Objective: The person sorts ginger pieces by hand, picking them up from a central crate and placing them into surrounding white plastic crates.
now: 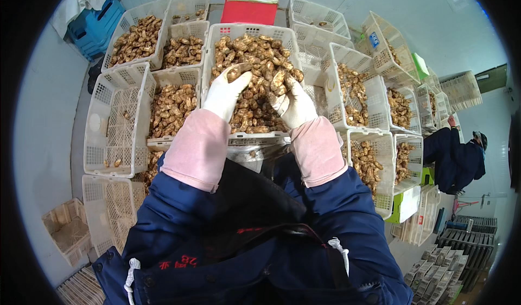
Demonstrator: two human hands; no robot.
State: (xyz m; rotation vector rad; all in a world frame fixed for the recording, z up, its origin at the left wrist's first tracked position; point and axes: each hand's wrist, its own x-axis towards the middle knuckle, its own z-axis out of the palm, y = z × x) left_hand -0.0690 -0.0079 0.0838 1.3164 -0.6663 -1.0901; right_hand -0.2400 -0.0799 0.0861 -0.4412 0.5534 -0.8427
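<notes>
A white plastic crate (252, 135) stands in front of me, heaped with brown-and-cream mushrooms (250, 97) that look like matsutake. My left hand (223, 95), in a white glove, has thumb and fingers around a mushroom (235, 74) over the left part of the heap. Over the right side, my right hand (296, 104) grips a pale, brown-patched mushroom (279, 82); the glove's fingertips are stained dark. Pink cuffs cover both wrists. Parts of the fingers are hidden behind the mushrooms.
Crates of mushrooms flank me, among them a left crate (173, 106) and a right crate (355, 95). A nearly bare crate (122, 122) holds a few pieces. Beyond the heap stands a red box (249, 12) with a pale top. A person (458, 158) in dark clothing is at the far right.
</notes>
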